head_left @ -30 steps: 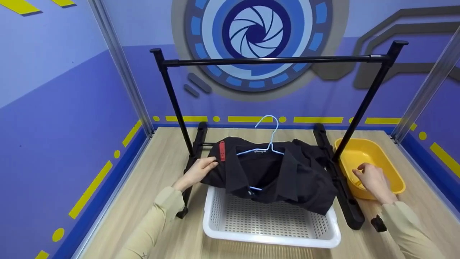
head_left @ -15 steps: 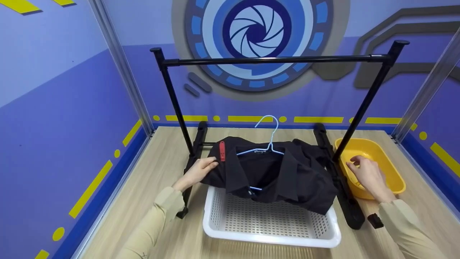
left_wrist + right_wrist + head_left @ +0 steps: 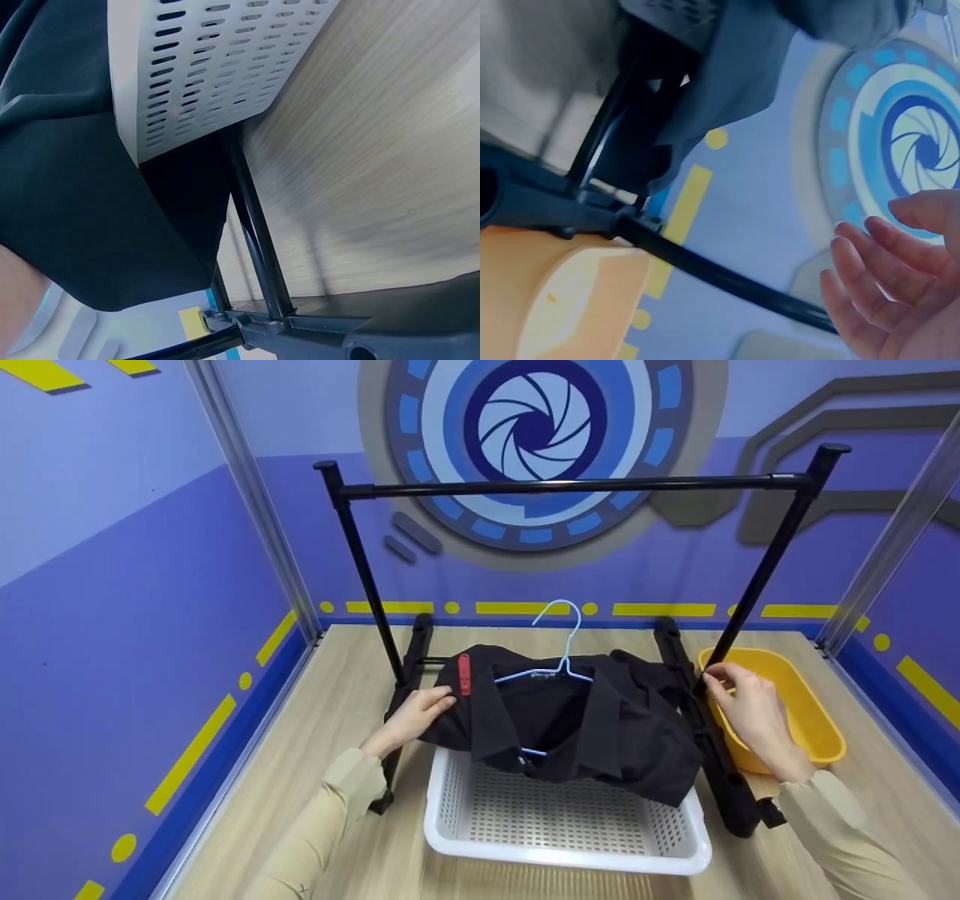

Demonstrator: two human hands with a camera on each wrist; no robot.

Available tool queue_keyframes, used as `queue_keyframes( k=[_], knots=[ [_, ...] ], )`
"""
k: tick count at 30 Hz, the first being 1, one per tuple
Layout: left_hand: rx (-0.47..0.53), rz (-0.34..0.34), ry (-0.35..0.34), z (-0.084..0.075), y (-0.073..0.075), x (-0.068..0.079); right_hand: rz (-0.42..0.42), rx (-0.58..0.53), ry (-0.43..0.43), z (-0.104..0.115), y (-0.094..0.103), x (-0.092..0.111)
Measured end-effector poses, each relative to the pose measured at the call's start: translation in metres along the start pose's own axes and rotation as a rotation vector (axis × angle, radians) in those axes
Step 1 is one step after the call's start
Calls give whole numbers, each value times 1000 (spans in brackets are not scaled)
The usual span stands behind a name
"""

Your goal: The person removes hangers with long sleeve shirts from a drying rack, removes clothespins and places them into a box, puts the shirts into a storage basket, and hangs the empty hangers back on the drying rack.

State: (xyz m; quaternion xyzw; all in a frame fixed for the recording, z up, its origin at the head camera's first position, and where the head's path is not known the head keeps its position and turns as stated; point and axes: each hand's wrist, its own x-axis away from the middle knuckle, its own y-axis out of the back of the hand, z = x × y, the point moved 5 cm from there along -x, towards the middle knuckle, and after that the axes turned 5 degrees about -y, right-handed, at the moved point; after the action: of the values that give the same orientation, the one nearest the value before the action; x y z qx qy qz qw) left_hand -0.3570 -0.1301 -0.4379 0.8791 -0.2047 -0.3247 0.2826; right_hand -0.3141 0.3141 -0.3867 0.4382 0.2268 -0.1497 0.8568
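A black collared shirt (image 3: 637,735) lies draped over the back of a white perforated basket (image 3: 562,855). Inside its collar sits a light-blue wire hanger (image 3: 568,649), hook upward. My left hand (image 3: 411,718) pinches the shirt's left shoulder, close to a red clothespin (image 3: 464,675) attached there. In the left wrist view the shirt's cloth (image 3: 97,217) hangs beside the basket wall. My right hand (image 3: 757,716) is raised at the right post, between the shirt and a yellow basin (image 3: 821,720). Its fingers are loosely bent, and the right wrist view shows nothing held.
A black garment rack (image 3: 562,486) spans above the shirt, its feet (image 3: 731,795) on the wooden tabletop (image 3: 300,735) either side of the basket. A small orange item (image 3: 551,298) lies in the basin. Patterned panels (image 3: 150,607) enclose the back and sides.
My right hand has come out from over the yellow basin, moving left and slightly up toward the rack's right post. The left hand, shirt and hanger have stayed in place.
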Motion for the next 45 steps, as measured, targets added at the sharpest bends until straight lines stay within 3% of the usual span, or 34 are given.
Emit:
queue_keyframes(
  k=[16, 28, 40, 45],
  knots=[
    [-35, -9, -31, 1, 0, 1, -97, -81, 198, 44, 0, -3],
    [-40, 0, -12, 2, -1, 1, -39, -190, 226, 78, -9, -8],
    [4, -1, 17, 1, 0, 1, -44, -257, 301, 103, -18, -10],
    [0, -7, -5, 2, 0, 1, -38, -272, 327, 114, -25, -11]
  ],
)
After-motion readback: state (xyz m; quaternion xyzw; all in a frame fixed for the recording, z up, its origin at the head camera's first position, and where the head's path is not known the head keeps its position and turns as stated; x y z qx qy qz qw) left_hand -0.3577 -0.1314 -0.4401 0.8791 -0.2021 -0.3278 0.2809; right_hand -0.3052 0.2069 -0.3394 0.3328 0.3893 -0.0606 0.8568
